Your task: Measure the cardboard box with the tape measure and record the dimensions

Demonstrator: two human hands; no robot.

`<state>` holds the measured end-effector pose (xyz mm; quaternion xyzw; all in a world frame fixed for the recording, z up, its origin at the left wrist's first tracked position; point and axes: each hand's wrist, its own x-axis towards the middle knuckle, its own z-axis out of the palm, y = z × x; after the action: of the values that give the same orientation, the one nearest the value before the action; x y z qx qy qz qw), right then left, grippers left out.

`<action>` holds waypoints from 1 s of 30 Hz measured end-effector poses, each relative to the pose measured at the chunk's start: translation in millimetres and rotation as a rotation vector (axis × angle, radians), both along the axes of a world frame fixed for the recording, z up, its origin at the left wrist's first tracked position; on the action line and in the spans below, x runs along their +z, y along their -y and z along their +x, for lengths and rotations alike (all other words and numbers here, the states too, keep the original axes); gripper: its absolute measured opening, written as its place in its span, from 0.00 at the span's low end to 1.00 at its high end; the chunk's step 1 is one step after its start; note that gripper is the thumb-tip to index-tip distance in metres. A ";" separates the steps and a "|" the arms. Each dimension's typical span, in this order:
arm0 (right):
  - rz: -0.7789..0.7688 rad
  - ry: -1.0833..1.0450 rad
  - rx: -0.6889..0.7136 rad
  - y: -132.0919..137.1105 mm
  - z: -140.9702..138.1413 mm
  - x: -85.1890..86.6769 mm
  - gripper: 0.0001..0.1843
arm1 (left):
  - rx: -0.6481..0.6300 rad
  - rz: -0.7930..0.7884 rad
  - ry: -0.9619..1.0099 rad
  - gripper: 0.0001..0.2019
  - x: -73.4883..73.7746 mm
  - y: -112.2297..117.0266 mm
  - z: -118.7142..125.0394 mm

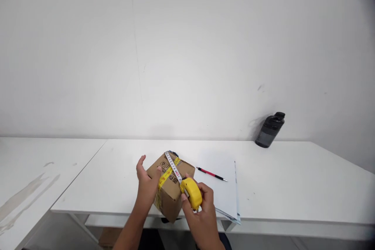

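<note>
A small brown cardboard box (171, 197) sealed with yellow tape stands near the front edge of the white table (293, 179). My left hand (146, 181) rests against the box's left side, thumb on its top and fingers spread. My right hand (202, 207) grips a yellow tape measure (191, 193) at the box's right corner. Its white blade (173, 165) runs across the top of the box to the far edge.
A red and black pen (211, 174) lies on a stack of white paper sheets (225, 187) to the right of the box. A dark water bottle (270, 129) stands by the wall at the back right. Another white table (35, 175) adjoins on the left.
</note>
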<state>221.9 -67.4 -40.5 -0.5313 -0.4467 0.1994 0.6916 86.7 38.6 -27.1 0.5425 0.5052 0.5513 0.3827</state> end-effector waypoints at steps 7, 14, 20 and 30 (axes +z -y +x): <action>0.032 0.258 0.257 -1.1 49.5 15.6 0.21 | -0.099 -0.045 0.095 0.30 12.9 -8.9 -4.6; -0.040 0.271 0.174 -9.1 53.5 16.0 0.19 | -0.069 -0.134 0.124 0.37 16.5 -7.6 -8.8; -0.083 0.204 0.174 -4.1 50.9 17.6 0.20 | -0.187 -0.315 0.241 0.29 20.4 4.5 -9.9; -0.063 -0.152 0.001 27.1 43.8 -0.8 0.25 | -0.137 -0.097 0.055 0.26 25.4 28.8 -12.9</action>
<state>265.7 -94.5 -41.3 -0.5360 -0.3869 0.2535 0.7063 73.7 9.8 -1.7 0.5412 0.4825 0.5134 0.4590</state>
